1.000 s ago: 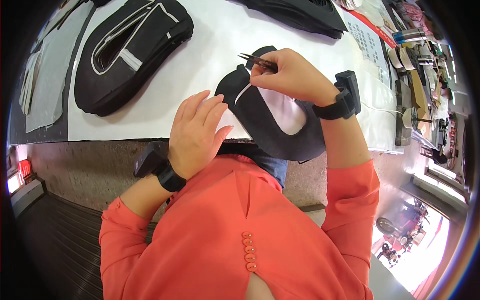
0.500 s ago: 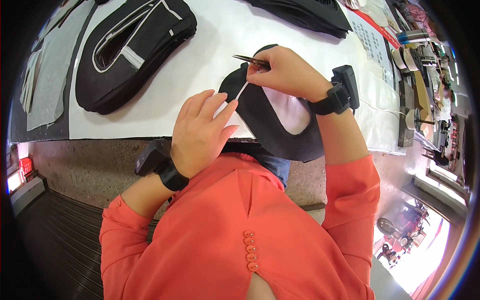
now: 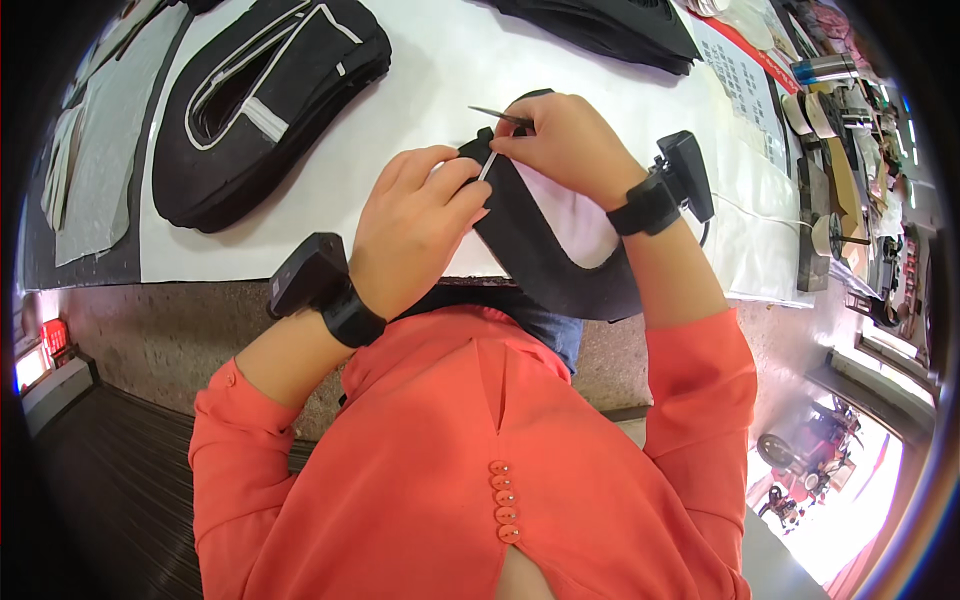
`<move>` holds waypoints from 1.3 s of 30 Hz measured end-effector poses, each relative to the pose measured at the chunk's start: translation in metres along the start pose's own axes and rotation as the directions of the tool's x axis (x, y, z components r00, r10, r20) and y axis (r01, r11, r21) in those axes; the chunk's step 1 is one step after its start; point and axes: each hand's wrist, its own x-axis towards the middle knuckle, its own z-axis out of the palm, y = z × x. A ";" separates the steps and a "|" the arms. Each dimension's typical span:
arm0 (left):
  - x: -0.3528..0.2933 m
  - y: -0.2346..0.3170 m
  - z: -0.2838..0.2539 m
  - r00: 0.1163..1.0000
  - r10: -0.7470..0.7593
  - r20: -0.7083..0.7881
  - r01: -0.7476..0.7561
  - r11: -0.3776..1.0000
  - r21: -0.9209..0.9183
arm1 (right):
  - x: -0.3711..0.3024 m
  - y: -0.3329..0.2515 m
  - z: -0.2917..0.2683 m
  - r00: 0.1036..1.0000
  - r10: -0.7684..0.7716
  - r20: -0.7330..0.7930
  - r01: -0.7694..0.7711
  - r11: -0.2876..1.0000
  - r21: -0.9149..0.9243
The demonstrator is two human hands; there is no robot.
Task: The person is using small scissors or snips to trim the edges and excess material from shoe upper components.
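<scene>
A black curved shoe-upper-like fabric piece lies at the table's front edge, its open loop showing white tabletop. My right hand is closed over its far part, with slim pointed scissors tucked in the fist and the blades sticking out to the left. Between its fingertips and my left hand runs a narrow white strip. My left hand has its fingers bent and pinched at the strip's lower end, resting against the black piece. The fingertips partly hide the strip.
On the left stands a stack of black pieces with white trim. Another black stack lies at the back. Printed paper, a steel flask and rolls of tape are at the right.
My left hand has moved up and right; its spread fingers have curled in on the white strip. My right hand stays nearly in place with the scissors.
</scene>
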 end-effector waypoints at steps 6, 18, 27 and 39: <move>0.010 -0.006 0.004 0.989 0.097 0.116 -0.099 0.995 0.019 | -0.032 -0.004 -0.004 0.991 -0.059 -0.124 0.051 0.996 -0.070; 0.015 -0.006 0.002 0.988 0.088 0.123 -0.087 0.996 -0.014 | -0.115 -0.020 0.008 0.958 -0.112 -0.264 0.063 0.980 -0.188; 0.017 -0.006 0.001 0.983 0.063 0.171 -0.055 0.997 -0.051 | -0.125 -0.021 0.034 0.957 -0.025 -0.289 -0.002 0.996 -0.093; 0.020 -0.007 -0.001 0.974 0.067 0.217 -0.061 0.998 -0.034 | -0.116 -0.042 0.011 0.998 0.035 -0.059 -0.046 0.981 -0.190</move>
